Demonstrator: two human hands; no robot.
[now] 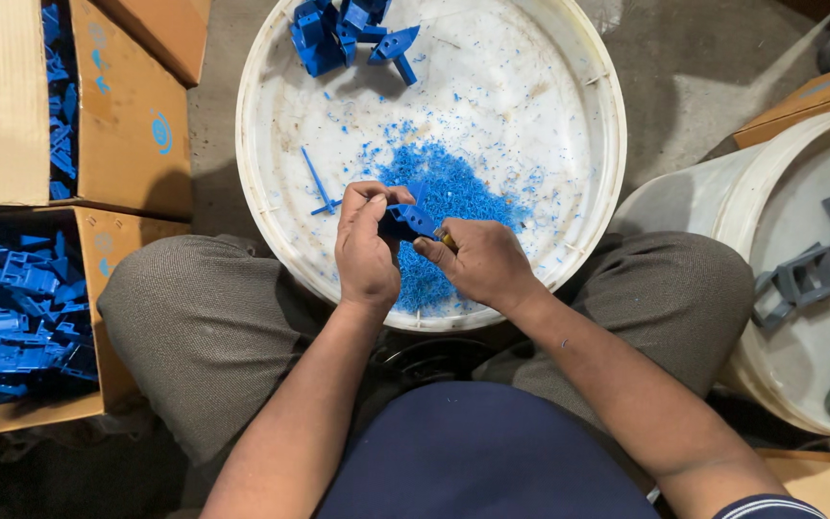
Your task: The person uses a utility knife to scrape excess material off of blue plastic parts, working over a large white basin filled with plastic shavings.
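Both hands, left [365, 252] and right [480, 261], grip clenched on blue plastic part [407, 221] over white tub [583, 86].

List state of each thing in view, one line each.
left hand: gripping the blue plastic part
right hand: closed on a small tool, tip at the part
blue plastic part: held over the tub
white tub: holds blue shavings and a few blue parts
blue shavings: piled mid-tub
near cardboard box: open, full of blue parts
second white tub: holds grey parts
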